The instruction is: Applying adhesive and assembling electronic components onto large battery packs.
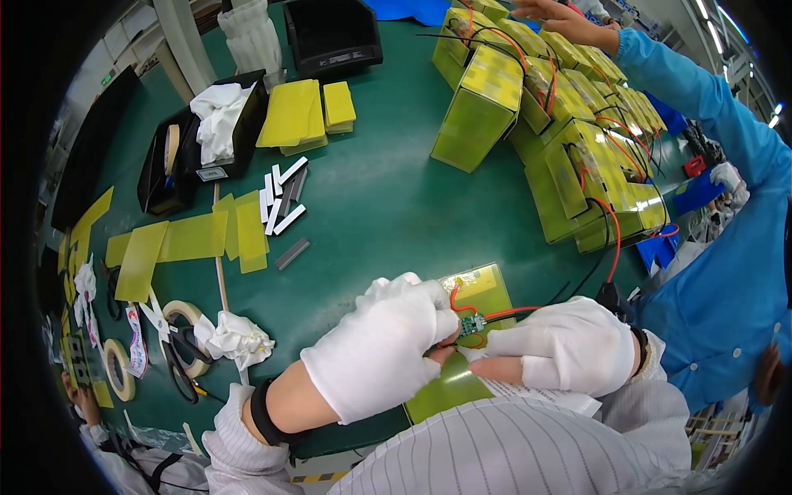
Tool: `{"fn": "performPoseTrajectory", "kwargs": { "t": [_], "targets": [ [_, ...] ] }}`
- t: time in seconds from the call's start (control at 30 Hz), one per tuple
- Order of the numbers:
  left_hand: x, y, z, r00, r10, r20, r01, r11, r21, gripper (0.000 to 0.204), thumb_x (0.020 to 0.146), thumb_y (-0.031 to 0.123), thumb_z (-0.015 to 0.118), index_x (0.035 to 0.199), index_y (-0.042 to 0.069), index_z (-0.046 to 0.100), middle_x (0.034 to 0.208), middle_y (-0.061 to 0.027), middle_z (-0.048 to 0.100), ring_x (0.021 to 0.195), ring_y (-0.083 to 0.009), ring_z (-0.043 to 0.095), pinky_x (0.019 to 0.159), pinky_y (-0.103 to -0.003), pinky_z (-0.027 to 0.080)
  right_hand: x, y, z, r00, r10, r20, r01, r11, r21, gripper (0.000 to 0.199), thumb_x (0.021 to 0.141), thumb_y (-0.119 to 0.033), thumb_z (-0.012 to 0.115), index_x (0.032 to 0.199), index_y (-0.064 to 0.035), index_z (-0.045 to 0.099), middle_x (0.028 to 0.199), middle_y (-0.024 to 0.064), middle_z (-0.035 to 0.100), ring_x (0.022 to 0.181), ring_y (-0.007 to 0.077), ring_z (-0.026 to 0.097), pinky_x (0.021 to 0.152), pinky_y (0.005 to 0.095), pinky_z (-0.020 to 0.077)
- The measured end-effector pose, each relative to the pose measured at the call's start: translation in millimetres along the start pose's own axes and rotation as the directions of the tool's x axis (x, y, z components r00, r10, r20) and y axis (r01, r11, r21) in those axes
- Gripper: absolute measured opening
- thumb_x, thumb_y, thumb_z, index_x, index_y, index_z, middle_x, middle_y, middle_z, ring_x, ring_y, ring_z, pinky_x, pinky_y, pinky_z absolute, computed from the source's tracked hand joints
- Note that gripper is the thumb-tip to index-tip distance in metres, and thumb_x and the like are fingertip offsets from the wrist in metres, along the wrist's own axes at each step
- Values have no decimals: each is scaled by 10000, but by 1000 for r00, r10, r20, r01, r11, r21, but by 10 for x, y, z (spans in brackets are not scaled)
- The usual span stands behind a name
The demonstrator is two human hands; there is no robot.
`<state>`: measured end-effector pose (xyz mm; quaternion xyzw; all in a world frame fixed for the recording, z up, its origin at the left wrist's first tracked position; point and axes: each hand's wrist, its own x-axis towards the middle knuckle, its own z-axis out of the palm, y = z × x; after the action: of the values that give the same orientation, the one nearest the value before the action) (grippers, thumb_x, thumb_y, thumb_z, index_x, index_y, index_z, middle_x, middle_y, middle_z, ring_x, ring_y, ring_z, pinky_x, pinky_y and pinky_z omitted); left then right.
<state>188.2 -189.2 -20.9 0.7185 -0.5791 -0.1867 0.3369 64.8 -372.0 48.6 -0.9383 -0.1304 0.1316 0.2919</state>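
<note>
A small green circuit board (472, 324) with red and black wires lies over a yellow-green wrapped piece (483, 287) close in front of me. My left hand (375, 346), in a white glove with bare fingertips, is closed at the board's left side; its curled fingers hide what they pinch. From the right, my right hand (569, 346), gloved the same way, reaches to the board's other side. Its thumb lies along the yellow surface and the other fingers are bent, their grip hidden. Red and black wires (511, 313) run past it toward a black connector (611, 299).
Wired yellow battery packs (594, 157) stand in rows at the far right, where a co-worker's blue sleeve (701, 99) reaches across. Left are yellow sheets (190, 238), black-and-white strips (280, 198), scissors (169, 334), tape rolls (120, 370), a crumpled cloth (239, 340) and black bins (334, 37).
</note>
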Motion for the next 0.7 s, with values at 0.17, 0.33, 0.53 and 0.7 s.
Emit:
{"fn": "performPoseTrajectory", "kwargs": {
  "t": [0.17, 0.33, 0.53, 0.7],
  "targets": [
    [11, -2, 4, 1000, 1, 13, -1, 1000, 30, 150, 645, 86, 764, 735, 86, 644, 884, -72, 605, 833, -284, 555, 726, -382, 436, -53, 135, 88, 979, -204, -24, 194, 955, -225, 185, 870, -213, 593, 1034, -129, 595, 724, 52, 570, 620, 257, 595, 470, 379, 448],
    [4, -4, -13, 1000, 0, 31, -1, 999, 36, 157, 644, 93, 768, 733, 87, 639, 895, -70, 604, 833, -293, 554, 721, -389, 435, 33, 125, 88, 973, -230, 21, 228, 941, -252, 228, 799, -185, 637, 1019, -143, 589, 685, 43, 535, 587, 251, 579, 444, 369, 426],
    [2, -21, 18, 1000, 25, -8, -25, 999, 27, 161, 630, 86, 764, 719, 90, 630, 890, -71, 599, 827, -294, 553, 710, -392, 431, 48, 57, 34, 994, -106, 15, 105, 994, 26, 278, 774, -169, 698, 1037, -168, 610, 667, 34, 560, 581, 254, 600, 472, 354, 456],
    [-18, -28, 35, 1000, 17, -24, -16, 1000, 22, 162, 635, 87, 764, 705, 90, 618, 880, -73, 594, 817, -291, 552, 702, -392, 430, 6, 13, -33, 1000, 6, 12, -7, 995, 101, 294, 773, -137, 740, 1038, -143, 611, 727, 61, 636, 660, 268, 642, 563, 342, 518]
  ]
}}
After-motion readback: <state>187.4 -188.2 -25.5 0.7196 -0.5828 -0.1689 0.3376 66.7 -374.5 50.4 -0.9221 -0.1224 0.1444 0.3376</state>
